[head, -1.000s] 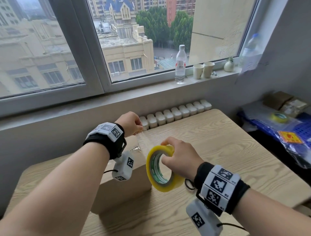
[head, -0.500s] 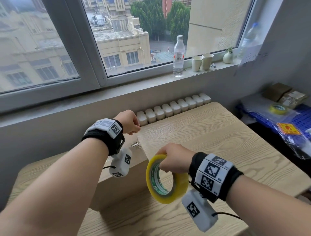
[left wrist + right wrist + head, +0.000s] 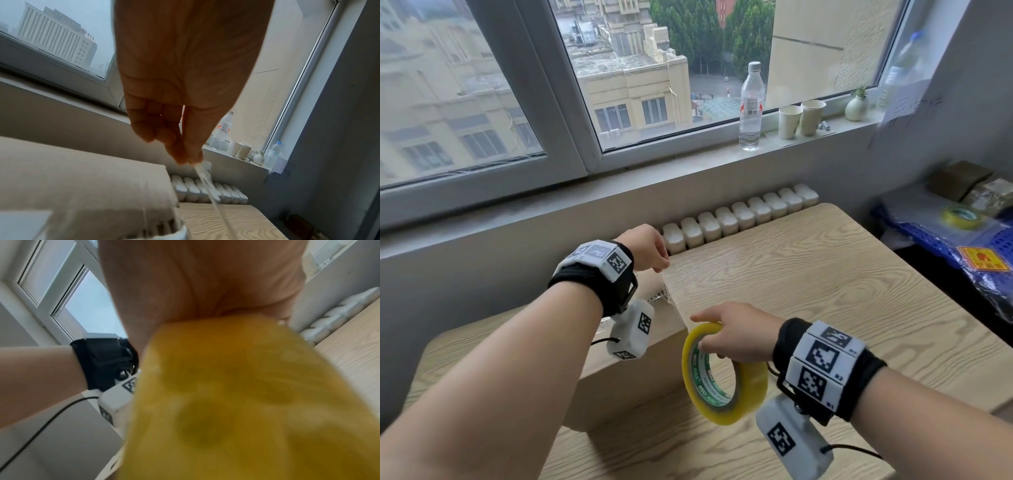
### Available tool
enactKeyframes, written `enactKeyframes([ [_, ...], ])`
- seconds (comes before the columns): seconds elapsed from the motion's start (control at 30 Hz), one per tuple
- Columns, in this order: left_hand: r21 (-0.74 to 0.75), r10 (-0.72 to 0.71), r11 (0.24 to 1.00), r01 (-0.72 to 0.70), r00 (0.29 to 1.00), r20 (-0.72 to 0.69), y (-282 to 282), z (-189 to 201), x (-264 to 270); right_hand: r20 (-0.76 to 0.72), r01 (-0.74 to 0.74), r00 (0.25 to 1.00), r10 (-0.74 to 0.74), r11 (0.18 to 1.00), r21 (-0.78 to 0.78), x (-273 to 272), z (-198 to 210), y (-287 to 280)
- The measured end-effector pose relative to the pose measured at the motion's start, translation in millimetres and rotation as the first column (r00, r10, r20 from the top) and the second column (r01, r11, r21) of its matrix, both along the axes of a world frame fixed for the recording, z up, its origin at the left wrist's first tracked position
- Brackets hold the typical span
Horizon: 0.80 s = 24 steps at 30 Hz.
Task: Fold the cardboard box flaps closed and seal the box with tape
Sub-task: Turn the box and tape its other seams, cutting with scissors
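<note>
A brown cardboard box (image 3: 626, 383) with its flaps down sits on the wooden table (image 3: 825, 274), partly hidden by my left forearm. My right hand (image 3: 732, 337) grips a yellow tape roll (image 3: 726, 377) just right of the box; the roll (image 3: 246, 402) fills the right wrist view. A clear strip of tape (image 3: 211, 191) runs from the roll up to my left hand (image 3: 650, 250), which pinches its free end (image 3: 191, 160) above the box's far end. The box top (image 3: 82, 186) lies below that hand.
A radiator (image 3: 739, 216) lines the table's far edge. On the windowsill stand a water bottle (image 3: 751, 106), two paper cups (image 3: 801, 118) and a small vase (image 3: 856, 106). At the right, a blue crate (image 3: 962, 240) holds another tape roll (image 3: 960, 216) and packages.
My right hand has drawn the tape roll down and toward me, lengthening the strip. My left hand has stayed at the box's far end, pinching the tape.
</note>
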<state>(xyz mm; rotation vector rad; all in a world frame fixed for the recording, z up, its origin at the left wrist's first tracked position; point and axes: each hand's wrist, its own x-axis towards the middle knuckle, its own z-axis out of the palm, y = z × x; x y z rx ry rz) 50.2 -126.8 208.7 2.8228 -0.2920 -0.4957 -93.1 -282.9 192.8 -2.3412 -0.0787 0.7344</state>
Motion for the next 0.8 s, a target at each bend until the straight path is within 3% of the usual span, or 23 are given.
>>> enactKeyframes([
  [0.43, 0.117, 0.015, 0.993, -0.014, 1.0, -0.004, 4, -11, 13, -0.021, 0.003, 1.0, -0.002, 1.0, 0.003, 9, -4, 9],
  [0.8, 0.129, 0.045, 0.991, -0.044, 0.999, -0.005, 5, -15, 23, -0.071, 0.008, 0.997, -0.005, 0.999, 0.043, 25, 6, 10],
])
